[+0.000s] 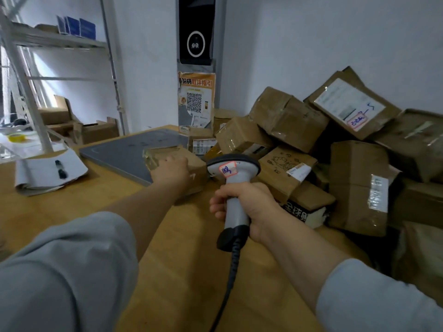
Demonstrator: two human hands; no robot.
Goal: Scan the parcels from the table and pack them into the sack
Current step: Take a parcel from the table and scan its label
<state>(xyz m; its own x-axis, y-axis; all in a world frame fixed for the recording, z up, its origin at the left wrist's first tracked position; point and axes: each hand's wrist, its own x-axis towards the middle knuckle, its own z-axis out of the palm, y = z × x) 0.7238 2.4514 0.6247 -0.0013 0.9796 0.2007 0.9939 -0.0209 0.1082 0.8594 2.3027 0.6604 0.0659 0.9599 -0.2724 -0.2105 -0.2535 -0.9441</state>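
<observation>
A heap of brown cardboard parcels (335,144) covers the right half of the wooden table (72,212). My left hand (171,170) reaches forward and lies on a small taped parcel (176,155) at the near left edge of the heap; its fingers are hidden behind the hand. My right hand (247,204) grips the handle of a grey barcode scanner (233,171). The scanner's head bears a pink-edged sticker and points toward the parcels. Its black cord runs down toward me. No sack is in view.
A dark grey flat pad (134,152) lies on the table behind my left hand. A paper pad with black pens (51,173) sits at the left. A QR-code poster (196,101) and a black terminal (196,32) hang on the pillar. Metal shelving with boxes (62,111) stands at left.
</observation>
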